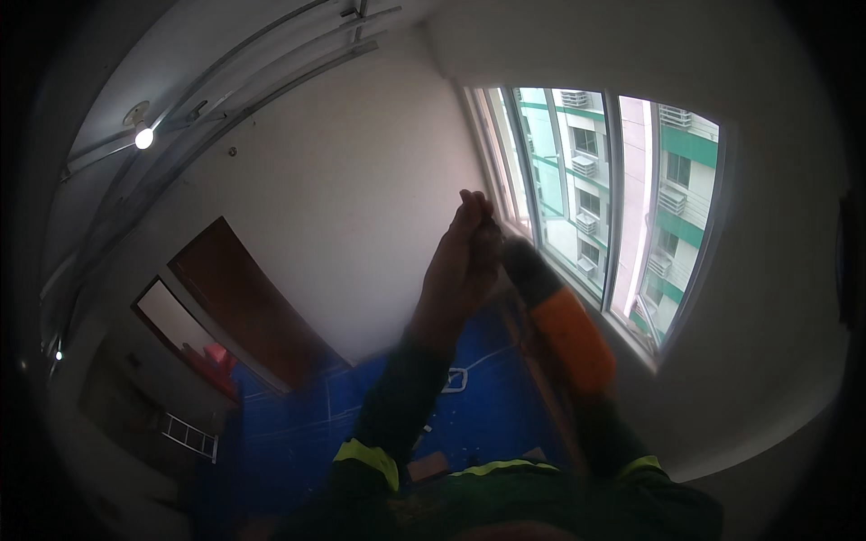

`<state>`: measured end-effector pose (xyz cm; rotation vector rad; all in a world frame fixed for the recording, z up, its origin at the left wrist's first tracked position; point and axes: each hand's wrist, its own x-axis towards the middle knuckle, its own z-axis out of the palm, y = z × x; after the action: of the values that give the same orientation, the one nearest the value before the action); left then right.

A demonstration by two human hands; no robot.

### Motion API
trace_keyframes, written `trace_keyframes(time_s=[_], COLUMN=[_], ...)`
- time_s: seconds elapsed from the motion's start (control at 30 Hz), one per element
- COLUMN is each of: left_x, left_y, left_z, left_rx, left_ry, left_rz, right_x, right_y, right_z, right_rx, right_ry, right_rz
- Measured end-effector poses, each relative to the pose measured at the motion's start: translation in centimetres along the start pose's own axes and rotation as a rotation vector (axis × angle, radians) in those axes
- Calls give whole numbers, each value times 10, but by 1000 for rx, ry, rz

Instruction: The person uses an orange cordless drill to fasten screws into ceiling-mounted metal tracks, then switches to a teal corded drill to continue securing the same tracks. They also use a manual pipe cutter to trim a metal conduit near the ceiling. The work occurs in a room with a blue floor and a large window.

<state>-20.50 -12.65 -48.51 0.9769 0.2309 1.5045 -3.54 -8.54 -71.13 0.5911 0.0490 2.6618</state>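
Note:
My left hand (465, 257) is raised in the middle, its fingers pressed together at the tip of an orange and black power tool (573, 338); whatever they pinch is too small to make out. My right hand (591, 397) holds the tool from below, mostly hidden behind its orange body. Both forearms wear dark green sleeves with yellow bands.
A window (636, 216) is at the right, a brown door (244, 298) and doorway at the left. A ladder (189, 437) lies low left. Blue sheeting (370, 388) covers the floor, with a few small items on it. Metal rails (271, 63) and a lit bulb (143, 138) are overhead.

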Motion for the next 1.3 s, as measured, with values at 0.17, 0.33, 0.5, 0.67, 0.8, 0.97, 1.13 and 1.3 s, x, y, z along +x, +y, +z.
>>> trace_keyframes(time_s=[0.17,0.33,0.5,0.67,0.8,0.97,1.13,1.3], left_x=[10,11,9,8,15,42,102,161], left_y=[-4,-2,-8,-6,8,49,116,217], left_z=[24,23,42,39,45,92,173,248], left_rx=[-115,-112,-73,42,257,418,630,1035], left_ry=[-30,-48,31,78,84,43,-50,-117], left_rz=[-27,-25,17,60,75,103,294,466], right_x=[4,13,11,7,15,51,136,235], right_y=[9,33,26,35,22,13,-19,-14], right_z=[29,95,71,101,130,190,263,364], right_rx=[-854,-1995,-1768,-2080,-2358,-2450,-2096,-2003], right_ry=[-55,53,215,144,6,-194,-442,-881], right_rz=[-423,-923,-783,-911,-1079,-1299,-1315,-1776])
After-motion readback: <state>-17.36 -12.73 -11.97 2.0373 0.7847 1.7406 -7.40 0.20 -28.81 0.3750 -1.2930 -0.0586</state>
